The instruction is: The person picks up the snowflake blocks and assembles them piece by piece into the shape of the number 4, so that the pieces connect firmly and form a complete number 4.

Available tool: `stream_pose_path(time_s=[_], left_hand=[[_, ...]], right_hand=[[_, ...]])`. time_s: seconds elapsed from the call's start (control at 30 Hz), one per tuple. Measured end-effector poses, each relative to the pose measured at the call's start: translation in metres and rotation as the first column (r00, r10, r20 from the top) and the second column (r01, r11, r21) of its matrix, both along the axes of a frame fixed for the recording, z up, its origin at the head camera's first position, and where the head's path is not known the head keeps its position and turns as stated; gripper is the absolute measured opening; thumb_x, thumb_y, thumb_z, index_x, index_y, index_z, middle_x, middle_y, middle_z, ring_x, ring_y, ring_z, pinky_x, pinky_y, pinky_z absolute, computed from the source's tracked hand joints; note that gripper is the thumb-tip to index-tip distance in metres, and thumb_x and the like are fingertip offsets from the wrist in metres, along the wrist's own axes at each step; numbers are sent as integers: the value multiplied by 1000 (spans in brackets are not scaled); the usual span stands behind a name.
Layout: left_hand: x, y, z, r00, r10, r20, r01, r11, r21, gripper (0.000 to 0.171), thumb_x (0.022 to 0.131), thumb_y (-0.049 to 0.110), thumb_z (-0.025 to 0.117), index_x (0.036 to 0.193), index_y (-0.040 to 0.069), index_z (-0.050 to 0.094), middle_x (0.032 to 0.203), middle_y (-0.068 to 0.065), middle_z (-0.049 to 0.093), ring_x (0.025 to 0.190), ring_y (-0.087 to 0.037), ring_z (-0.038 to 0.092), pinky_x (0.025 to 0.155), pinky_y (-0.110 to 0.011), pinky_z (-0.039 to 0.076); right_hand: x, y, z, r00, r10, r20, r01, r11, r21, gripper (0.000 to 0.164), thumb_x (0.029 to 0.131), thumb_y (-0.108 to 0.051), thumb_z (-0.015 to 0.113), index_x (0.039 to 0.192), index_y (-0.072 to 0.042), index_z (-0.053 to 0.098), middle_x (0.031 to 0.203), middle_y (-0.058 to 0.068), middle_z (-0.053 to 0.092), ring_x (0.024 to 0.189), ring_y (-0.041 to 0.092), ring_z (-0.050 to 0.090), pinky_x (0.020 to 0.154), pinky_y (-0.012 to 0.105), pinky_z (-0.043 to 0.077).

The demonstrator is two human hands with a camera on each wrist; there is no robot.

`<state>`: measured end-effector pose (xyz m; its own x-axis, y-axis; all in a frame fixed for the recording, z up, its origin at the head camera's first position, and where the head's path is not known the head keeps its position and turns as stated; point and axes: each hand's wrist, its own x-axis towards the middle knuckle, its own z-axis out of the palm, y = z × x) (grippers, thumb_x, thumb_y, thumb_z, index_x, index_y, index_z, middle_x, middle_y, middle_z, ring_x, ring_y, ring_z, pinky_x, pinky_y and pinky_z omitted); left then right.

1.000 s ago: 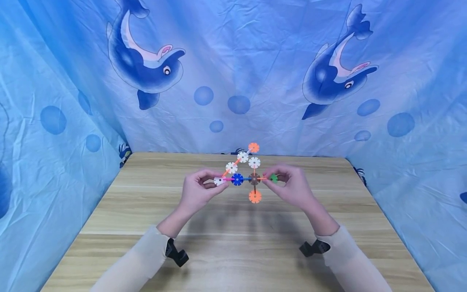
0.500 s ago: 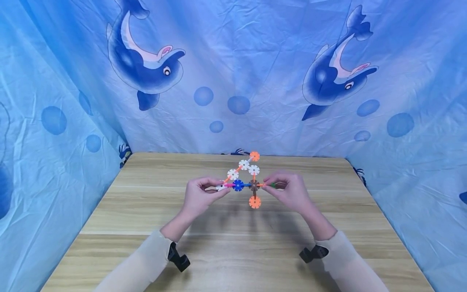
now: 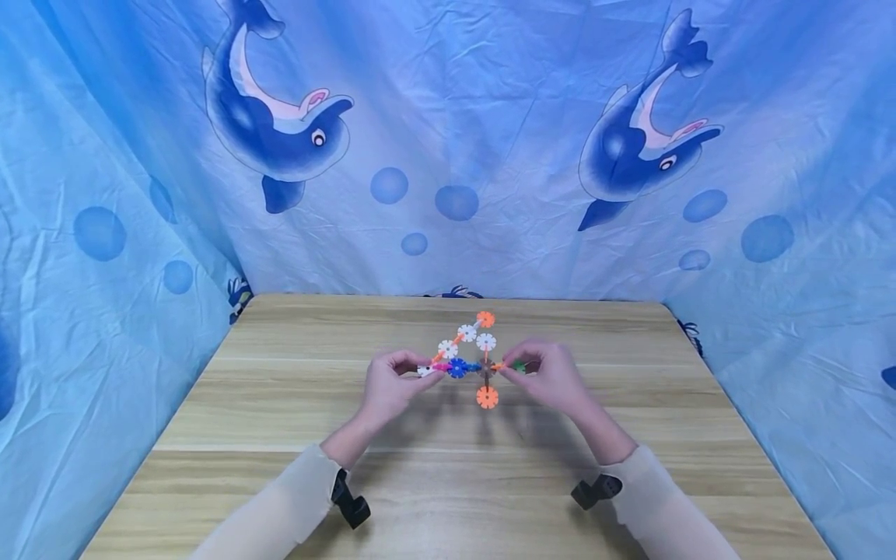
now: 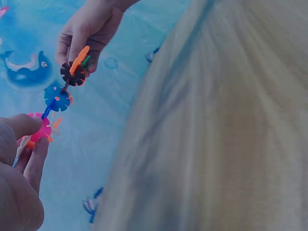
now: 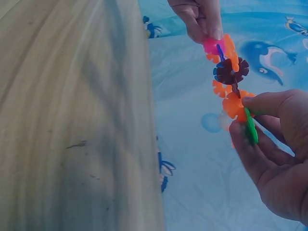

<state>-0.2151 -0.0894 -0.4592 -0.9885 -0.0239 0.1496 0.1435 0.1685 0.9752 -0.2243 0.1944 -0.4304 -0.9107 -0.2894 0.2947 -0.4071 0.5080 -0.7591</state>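
Between both hands hangs a joined figure of notched plastic discs, above the wooden table. Its left end, a white disc [image 3: 425, 371] beside a pink disc [image 4: 40, 128], is pinched by thumb and fingers of my left hand [image 3: 393, 384]. My right hand [image 3: 553, 376] pinches an orange disc [image 5: 235, 106] next to a green disc [image 5: 251, 126]. Along the middle run a blue disc [image 3: 458, 368] and a brown disc [image 5: 232, 71]. White discs and a top orange disc [image 3: 485, 319] extend away from me; another orange disc [image 3: 487, 397] sticks out nearer.
The wooden table [image 3: 448, 482] spreads below the hands, with their shadows on it. Blue cloth [image 3: 518, 194] printed with dolphins walls the back and both sides. A black wrist camera [image 3: 350, 499] sits on the left sleeve, another wrist camera [image 3: 596, 491] on the right.
Both hands have come down in the head view, bringing the disc figure lower and nearer. The left hand has also shifted slightly to the right. Both grips stay the same.
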Motion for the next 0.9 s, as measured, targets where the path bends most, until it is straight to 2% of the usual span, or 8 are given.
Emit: stream_pose_path(time_s=[0.2, 0.47, 0.7, 0.9], left_hand=[[-6, 3, -21, 998, 15, 59, -15, 1000, -6, 27, 76, 6, 95, 97, 3, 80, 102, -13, 79, 94, -24, 77, 77, -17, 63], [-13, 1, -38, 995, 19, 103, -11, 997, -80, 29, 76, 13, 96, 100, 8, 80, 104, -8, 78, 94, -18, 75, 83, -22, 64], [-11, -2, -46, 983, 18, 183, 7, 991, -133, 31, 78, 15, 95, 106, 12, 80, 115, -7, 77, 103, -21, 74, 94, -34, 65], [-13, -3, -46, 979, -23, 202, 51, 990, -134, 38, 82, 17, 93, 116, 11, 78, 117, -9, 77, 109, -24, 74, 99, -39, 63]], right_hand=[[-5, -1, -12, 1000, 16, 20, -18, 997, 73, 6, 90, -5, 82, 89, -11, 79, 96, 5, 79, 82, 18, 74, 71, 24, 65], [-15, -4, -37, 996, -3, 95, -11, 989, 148, 13, 91, -6, 82, 92, -19, 78, 96, -3, 77, 88, 14, 71, 78, 24, 64], [-16, -6, -50, 996, 8, 91, -27, 977, 211, 12, 90, -6, 82, 92, -17, 78, 94, -3, 76, 86, 13, 70, 78, 25, 64], [-21, -6, -55, 990, -32, 138, 0, 975, 224, 12, 91, -10, 83, 91, -21, 78, 95, -6, 76, 86, 11, 68, 83, 29, 63]])
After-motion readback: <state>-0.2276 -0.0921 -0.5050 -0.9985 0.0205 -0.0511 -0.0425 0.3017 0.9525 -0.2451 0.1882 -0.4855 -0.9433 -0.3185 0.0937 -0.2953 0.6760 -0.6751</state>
